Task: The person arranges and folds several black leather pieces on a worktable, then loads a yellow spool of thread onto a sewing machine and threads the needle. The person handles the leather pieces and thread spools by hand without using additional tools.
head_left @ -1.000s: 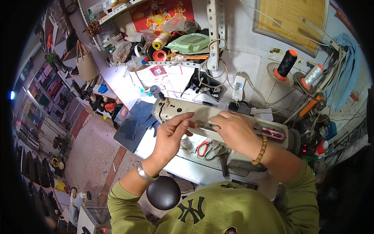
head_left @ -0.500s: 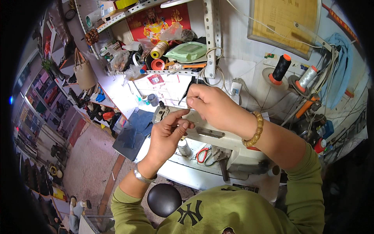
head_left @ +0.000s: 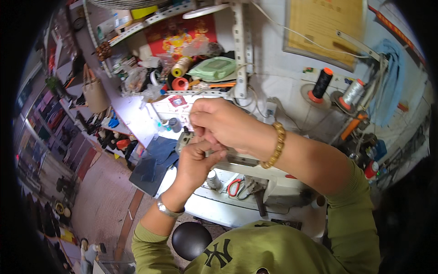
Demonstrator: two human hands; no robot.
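Observation:
My two hands meet above a pale sewing machine. My left hand, with a silver bracelet at the wrist, has its thumb and fingers drawn together. Just above it, my right hand is closed in a pinch, its lower fingers touching or nearly touching the left fingertips. Whatever either hand pinches is too small or too hidden to name. A beaded bracelet circles my right wrist. Below the hands, a grey-white thread spool stands beside red-handled scissors.
Dark blue material lies left of the machine. Behind, a crowded shelf holds a yellow thread cone and a green soft pack. Black and silver thread cones stand at the right. A round black stool is below.
My right hand has moved left and slightly down, closing up to my left hand. The thin dark item seen by its fingertips earlier is no longer distinct. The view has shifted slightly.

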